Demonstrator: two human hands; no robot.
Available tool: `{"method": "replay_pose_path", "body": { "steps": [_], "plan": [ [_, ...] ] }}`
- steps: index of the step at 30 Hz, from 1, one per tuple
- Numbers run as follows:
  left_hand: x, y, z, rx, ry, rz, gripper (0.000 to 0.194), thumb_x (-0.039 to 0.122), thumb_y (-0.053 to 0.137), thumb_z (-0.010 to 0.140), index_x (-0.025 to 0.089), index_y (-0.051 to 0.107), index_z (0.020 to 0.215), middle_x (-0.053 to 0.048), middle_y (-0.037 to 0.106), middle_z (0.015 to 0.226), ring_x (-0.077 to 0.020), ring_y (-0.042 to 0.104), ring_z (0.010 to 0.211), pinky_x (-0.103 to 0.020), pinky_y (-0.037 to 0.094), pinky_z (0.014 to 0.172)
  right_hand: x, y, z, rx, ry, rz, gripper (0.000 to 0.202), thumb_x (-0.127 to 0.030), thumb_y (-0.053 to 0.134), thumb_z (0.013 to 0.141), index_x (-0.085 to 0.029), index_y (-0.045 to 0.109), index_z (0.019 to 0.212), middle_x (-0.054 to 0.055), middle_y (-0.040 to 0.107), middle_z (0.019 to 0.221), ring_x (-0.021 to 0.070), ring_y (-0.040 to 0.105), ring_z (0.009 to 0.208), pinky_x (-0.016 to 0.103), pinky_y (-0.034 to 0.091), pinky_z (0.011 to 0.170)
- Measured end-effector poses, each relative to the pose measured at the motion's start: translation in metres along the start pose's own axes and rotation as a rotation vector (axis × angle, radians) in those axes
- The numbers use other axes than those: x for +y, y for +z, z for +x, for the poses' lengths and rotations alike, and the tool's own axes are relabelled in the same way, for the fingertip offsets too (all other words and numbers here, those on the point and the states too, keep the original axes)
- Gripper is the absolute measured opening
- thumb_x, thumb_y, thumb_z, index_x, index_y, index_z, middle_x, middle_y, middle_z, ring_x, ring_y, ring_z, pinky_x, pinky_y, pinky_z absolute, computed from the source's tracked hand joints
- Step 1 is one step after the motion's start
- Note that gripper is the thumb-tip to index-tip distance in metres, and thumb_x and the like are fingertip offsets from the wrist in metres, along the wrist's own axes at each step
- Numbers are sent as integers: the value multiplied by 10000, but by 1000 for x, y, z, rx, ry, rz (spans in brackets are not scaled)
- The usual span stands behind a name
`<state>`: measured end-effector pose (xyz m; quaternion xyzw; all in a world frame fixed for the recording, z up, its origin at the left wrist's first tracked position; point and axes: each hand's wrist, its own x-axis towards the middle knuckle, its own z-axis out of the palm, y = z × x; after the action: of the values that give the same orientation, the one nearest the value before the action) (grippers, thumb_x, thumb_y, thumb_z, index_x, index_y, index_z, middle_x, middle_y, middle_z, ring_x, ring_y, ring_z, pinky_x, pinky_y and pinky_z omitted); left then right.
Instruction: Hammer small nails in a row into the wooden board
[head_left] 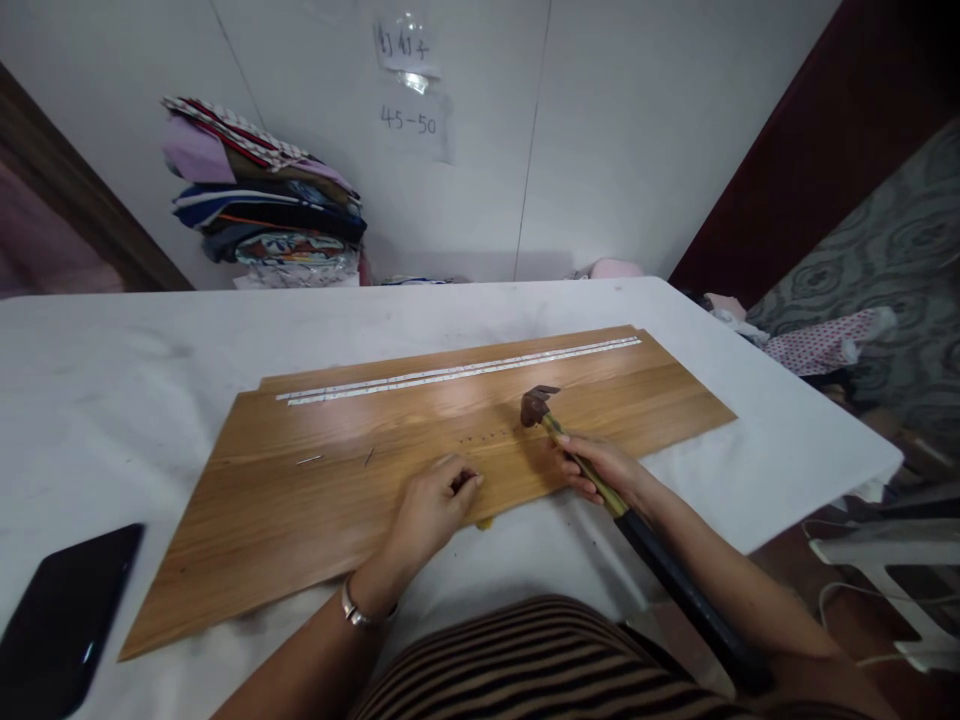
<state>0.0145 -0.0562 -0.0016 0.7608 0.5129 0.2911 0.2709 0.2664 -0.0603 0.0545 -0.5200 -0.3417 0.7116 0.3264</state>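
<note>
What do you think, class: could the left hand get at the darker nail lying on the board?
Probably yes: only bare board shows between the left hand and the darker nail, and the hammer is on the hand's other side.

Claw hammer (652, 555) slanted over flat wooden board (315, 510).

We see smooth, softly shining wood grain on the board (300, 530), dull metal on the claw hammer's head (534, 407) and a matt sleeve on its handle (661, 570). To us the nails (308, 460) look metallic, the wristband (352, 606) polished metal, the phone (71, 615) glossy, and the table covering (112, 400) matt, faintly creased cloth.
</note>
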Motion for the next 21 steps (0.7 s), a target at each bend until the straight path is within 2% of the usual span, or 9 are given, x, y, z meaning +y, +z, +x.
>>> {"method": "replay_pose_path", "body": {
  "steps": [6, 12, 16, 21],
  "plan": [
    [2, -4, 0, -15, -11, -20, 138, 274, 523, 838, 207, 620, 766, 16, 650, 734, -123, 577, 688, -242, 438, 666, 1, -1, 1, -2, -1, -8, 277, -423, 572, 799, -177, 540, 922, -83, 429, 531, 31, 317, 283, 138, 260, 221],
    [-5, 0, 2, -9, 4, -39, 180, 297, 505, 854, 221, 666, 876, -11, 702, 857, -149, 624, 796, -264, 484, 742, -16, -10, 12, -32, -52, 34, 249, -408, 555, 817, -194, 527, 942, -90, 417, 539, 36, 320, 291, 139, 278, 225],
    [-17, 10, 4, 64, -24, -62, 202, 302, 506, 850, 223, 680, 914, -18, 718, 899, -154, 646, 807, -268, 502, 759, -27, -23, 28, -122, -99, 115, 236, -367, 578, 799, -184, 530, 940, -96, 386, 535, 35, 297, 304, 134, 265, 234],
    [-24, 17, 5, 115, -88, -86, 214, 320, 518, 829, 202, 686, 889, -30, 723, 867, -166, 654, 797, -266, 517, 730, -16, -41, 44, -241, -190, 194, 278, -365, 619, 773, -189, 517, 963, -105, 362, 537, 33, 265, 305, 134, 246, 243]
  ]
}}
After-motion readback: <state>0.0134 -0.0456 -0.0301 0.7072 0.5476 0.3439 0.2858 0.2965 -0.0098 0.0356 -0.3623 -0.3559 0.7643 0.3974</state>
